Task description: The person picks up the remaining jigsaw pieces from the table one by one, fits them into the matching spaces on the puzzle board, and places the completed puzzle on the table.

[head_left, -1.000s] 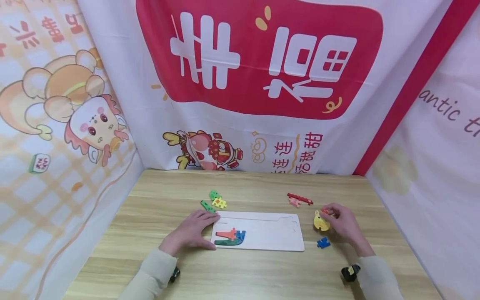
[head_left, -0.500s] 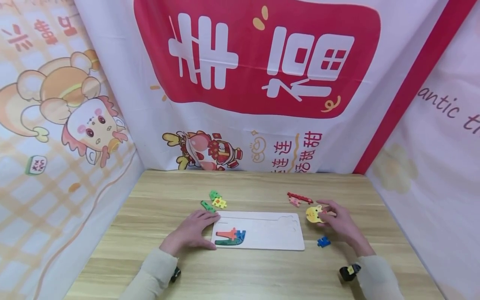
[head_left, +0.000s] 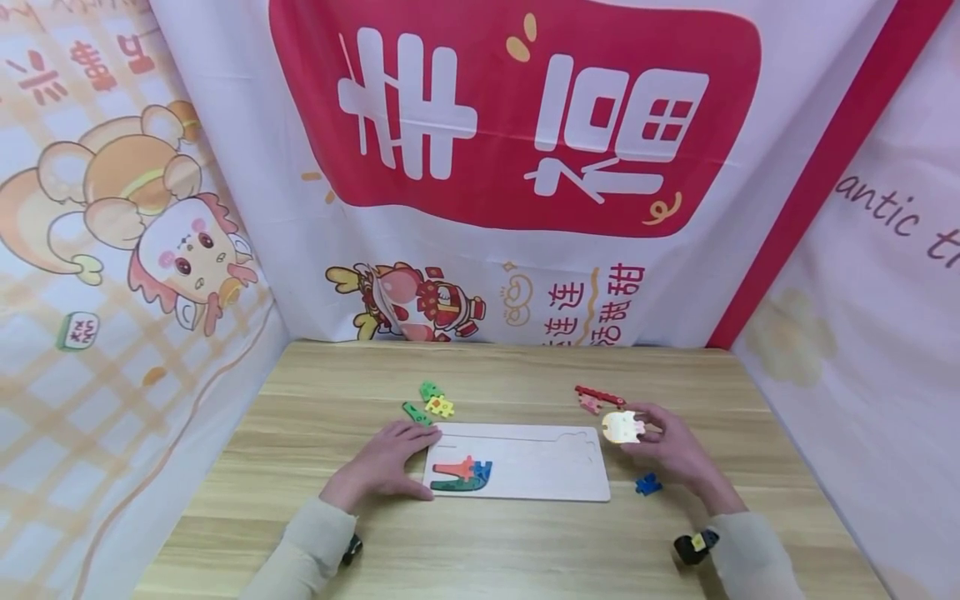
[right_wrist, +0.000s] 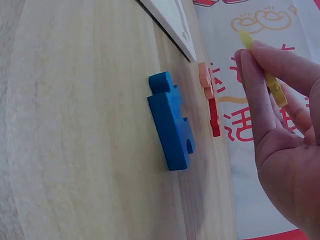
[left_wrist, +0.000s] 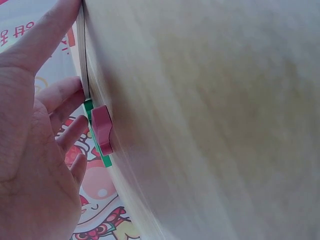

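My left hand [head_left: 386,460] rests at the left end of a white puzzle board [head_left: 540,471], thumb at the near corner and fingers at the far one. In the left wrist view its fingers touch the board's edge. Orange [head_left: 450,468], blue [head_left: 482,471] and dark green pieces [head_left: 457,483] sit on the board's left part. My right hand [head_left: 675,446] pinches a yellow animal-head puzzle piece [head_left: 621,427] just beyond the board's right end; glare whitens its face. In the right wrist view, thumb and fingers partly hide this piece [right_wrist: 276,91].
A blue puzzle piece [head_left: 648,484] lies right of the board. Behind are a long red piece [head_left: 600,395] and a pink one [head_left: 590,404]. Green [head_left: 431,390] and yellow pieces [head_left: 440,406] lie at back left, near a long green piece [head_left: 416,413]. Printed cloth walls enclose the table.
My right hand has lifted the animal-head piece and shifted it left toward the board, turning it so its face now catches the light. The left hand and board have stayed put.
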Motion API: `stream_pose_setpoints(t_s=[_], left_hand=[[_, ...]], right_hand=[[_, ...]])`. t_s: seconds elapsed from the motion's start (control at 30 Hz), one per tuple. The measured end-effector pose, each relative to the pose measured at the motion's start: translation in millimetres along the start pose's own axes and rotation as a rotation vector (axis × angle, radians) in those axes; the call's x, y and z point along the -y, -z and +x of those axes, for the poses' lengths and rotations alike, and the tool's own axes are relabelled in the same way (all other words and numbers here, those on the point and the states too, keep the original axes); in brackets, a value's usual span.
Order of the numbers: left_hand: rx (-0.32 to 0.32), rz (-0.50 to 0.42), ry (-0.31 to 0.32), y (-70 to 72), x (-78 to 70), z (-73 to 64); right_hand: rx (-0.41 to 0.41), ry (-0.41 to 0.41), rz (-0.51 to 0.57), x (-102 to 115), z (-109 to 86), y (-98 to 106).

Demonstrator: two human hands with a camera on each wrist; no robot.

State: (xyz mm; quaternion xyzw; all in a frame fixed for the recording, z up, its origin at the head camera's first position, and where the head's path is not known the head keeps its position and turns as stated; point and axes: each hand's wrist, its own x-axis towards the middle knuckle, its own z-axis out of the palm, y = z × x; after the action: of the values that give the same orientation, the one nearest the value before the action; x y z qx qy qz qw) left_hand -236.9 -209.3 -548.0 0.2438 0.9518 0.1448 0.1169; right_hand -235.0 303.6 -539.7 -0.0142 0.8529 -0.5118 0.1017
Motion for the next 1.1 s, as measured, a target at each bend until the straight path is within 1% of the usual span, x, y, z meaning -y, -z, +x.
stream_pose_setpoints(t_s=[0.1,0.4,0.53,0.63,0.77,0.93,1.1], left_hand=[[-0.004,0.005,-0.003,0.2,0.3,0.6],[-0.008,0.001,-0.013,0.1,-0.1,1.2],[-0.008,-0.001,-0.017,-0.4,-0.4,1.4],[-0.008,0.003,-0.017,-0.5,-0.4,1.4],[-0.009,0.013,-0.008,-0.9,0.1,0.4],[-0.011,0.006,-0.003,-0.7,-0.2,-1.0],[-0.01,0.013,0.001,-1.2,-0.5,-0.5]], right_hand=[[-0.002,0.005,0.004,1,-0.2,-3],[-0.013,0.024,-0.05,6,0.7,-13],[-0.022,0.022,-0.103,8,1.9,-17],[-0.015,0.031,-0.136,9,2.7,-22],[0.01,0.061,-0.141,13,4.5,-29],[0.018,0.087,-0.156,18,7.7,-39],[0.026,0.085,-0.176,21,11.2,-47]])
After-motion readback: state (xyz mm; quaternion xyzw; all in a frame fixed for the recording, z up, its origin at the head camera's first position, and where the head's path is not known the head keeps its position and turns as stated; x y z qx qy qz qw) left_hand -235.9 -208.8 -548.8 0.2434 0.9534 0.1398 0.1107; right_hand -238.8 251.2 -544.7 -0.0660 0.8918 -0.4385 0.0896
